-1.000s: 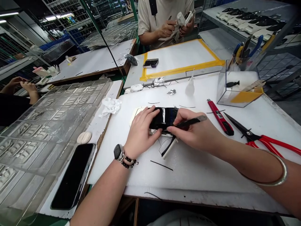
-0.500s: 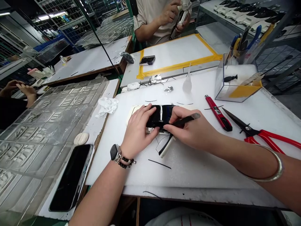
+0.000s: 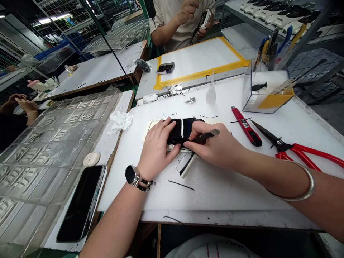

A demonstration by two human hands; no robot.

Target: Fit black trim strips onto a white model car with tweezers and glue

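Note:
A model car (image 3: 176,135) with a pale body and a glossy black roof lies on the white work surface. My left hand (image 3: 158,145) is closed on its left part, with the fingers over the top and the thumb along the near side. Pinched in my right hand (image 3: 211,143) is a pair of dark tweezers (image 3: 206,136); their tips are hidden behind my fingers at the car's near side. A pale and black door-like part (image 3: 186,165) sticks out from the car toward me, below my right fingers.
To the right lie a red utility knife (image 3: 245,126) and red-handled scissors (image 3: 292,147), below a clear tool box (image 3: 266,93). A phone (image 3: 80,204) and a compartment tray (image 3: 53,143) are at left. Thin black strips (image 3: 181,185) lie about. A co-worker (image 3: 182,25) sits opposite.
The whole view has shifted slightly. Both hands stay on the model car, and my right hand has moved a little with the tweezers. The co-worker opposite has moved a hand.

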